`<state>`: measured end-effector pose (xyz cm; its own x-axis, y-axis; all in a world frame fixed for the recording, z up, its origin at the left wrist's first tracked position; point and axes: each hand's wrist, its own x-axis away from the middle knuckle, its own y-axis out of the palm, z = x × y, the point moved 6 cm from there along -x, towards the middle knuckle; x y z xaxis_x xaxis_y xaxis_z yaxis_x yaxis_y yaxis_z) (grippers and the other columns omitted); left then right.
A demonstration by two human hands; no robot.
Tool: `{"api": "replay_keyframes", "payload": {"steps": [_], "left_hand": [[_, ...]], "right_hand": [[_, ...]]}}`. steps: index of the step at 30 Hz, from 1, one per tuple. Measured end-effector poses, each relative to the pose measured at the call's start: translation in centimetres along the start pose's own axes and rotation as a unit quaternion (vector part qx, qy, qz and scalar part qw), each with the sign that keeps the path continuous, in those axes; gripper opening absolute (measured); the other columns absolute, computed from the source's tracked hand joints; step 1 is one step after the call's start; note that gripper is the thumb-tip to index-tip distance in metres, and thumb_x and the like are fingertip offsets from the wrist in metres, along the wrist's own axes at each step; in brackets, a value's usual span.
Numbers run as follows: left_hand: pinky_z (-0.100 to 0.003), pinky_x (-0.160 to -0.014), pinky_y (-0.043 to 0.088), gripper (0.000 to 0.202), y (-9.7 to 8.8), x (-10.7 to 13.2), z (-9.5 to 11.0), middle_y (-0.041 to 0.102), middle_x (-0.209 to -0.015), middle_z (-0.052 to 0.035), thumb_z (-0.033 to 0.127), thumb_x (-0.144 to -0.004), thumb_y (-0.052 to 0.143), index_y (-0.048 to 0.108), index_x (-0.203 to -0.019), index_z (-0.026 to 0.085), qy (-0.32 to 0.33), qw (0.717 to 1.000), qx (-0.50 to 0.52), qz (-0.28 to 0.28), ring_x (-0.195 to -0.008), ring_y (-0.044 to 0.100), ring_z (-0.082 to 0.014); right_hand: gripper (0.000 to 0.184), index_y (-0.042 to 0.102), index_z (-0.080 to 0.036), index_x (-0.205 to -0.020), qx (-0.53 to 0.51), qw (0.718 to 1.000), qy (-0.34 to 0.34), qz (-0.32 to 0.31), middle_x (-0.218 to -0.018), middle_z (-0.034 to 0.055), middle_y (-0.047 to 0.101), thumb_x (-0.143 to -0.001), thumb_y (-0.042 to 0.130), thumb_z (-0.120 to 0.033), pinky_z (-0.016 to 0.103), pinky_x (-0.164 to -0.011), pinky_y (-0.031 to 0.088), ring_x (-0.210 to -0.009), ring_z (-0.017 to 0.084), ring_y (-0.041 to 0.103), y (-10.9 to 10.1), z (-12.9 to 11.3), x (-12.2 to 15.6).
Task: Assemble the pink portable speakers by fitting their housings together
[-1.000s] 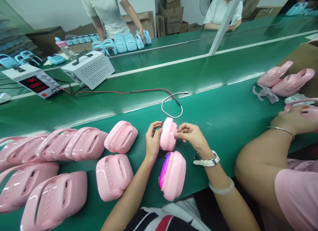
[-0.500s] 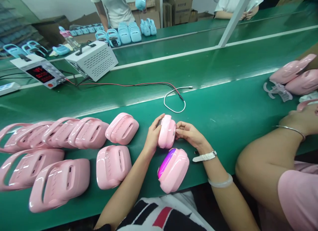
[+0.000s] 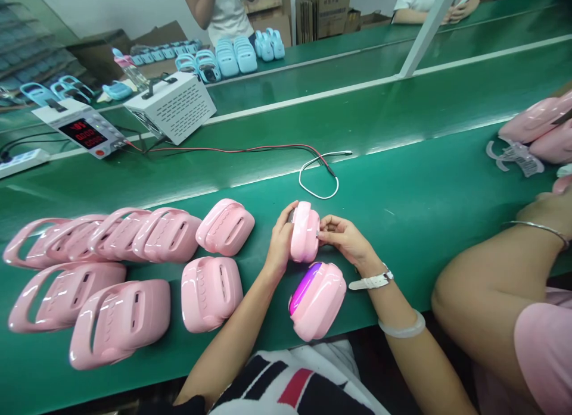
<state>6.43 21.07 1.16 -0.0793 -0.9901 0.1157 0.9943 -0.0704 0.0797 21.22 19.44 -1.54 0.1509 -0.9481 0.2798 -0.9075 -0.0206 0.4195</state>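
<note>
My left hand (image 3: 279,244) is wrapped round the left side of a pink plastic device (image 3: 304,232) that stands on edge on the green table (image 3: 402,206). My right hand (image 3: 343,237) pinches at its right side, where something small and metallic shows between the fingertips. Just in front of both hands lies a second pink device (image 3: 318,300) with a purple light glowing on its left face. A white cable loop (image 3: 319,177) joined to red and black wires lies beyond the hands.
Several pink devices (image 3: 134,266) lie in rows at the left. A power supply (image 3: 81,129) and a white box (image 3: 172,107) stand at the back left. A neighbour's arm (image 3: 496,266) rests at the right by more pink parts (image 3: 534,126). Blue devices (image 3: 232,58) and two other people are at the far table.
The upright pink device has been turned a little in my hands, and my right fingers have closed in on its side. The view has shifted slightly; a person at the back lifted a blue device.
</note>
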Motion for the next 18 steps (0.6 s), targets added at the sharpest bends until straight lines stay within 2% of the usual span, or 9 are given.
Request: {"api": "replay_keyframes", "payload": {"steps": [12,18], "left_hand": [[-0.033,-0.113,0.036,0.044,-0.03,-0.28,-0.45,0.060,-0.138,-0.0056,0.024,-0.075,0.049,0.065,-0.115,0.018,0.002,1.000,-0.008,-0.006,-0.133,0.049,-0.0264],[-0.035,-0.112,0.035,0.039,0.01,-0.31,-0.26,0.061,-0.136,-0.0064,0.025,-0.082,0.045,0.066,-0.114,0.019,0.027,0.999,-0.040,-0.007,-0.130,0.051,-0.0257]], "right_hand": [[0.048,0.062,-0.019,-0.064,0.004,1.000,0.006,0.014,-0.060,-0.0060,0.059,-0.039,0.097,-0.039,0.022,-0.057,0.052,-0.056,0.008,0.056,0.08,-0.13,-0.02],[0.046,0.059,-0.018,-0.058,0.034,0.999,0.019,0.020,-0.058,-0.0052,0.060,-0.037,0.098,-0.032,0.023,-0.055,0.053,-0.053,0.009,0.058,-0.07,-0.55,0.14]]}}
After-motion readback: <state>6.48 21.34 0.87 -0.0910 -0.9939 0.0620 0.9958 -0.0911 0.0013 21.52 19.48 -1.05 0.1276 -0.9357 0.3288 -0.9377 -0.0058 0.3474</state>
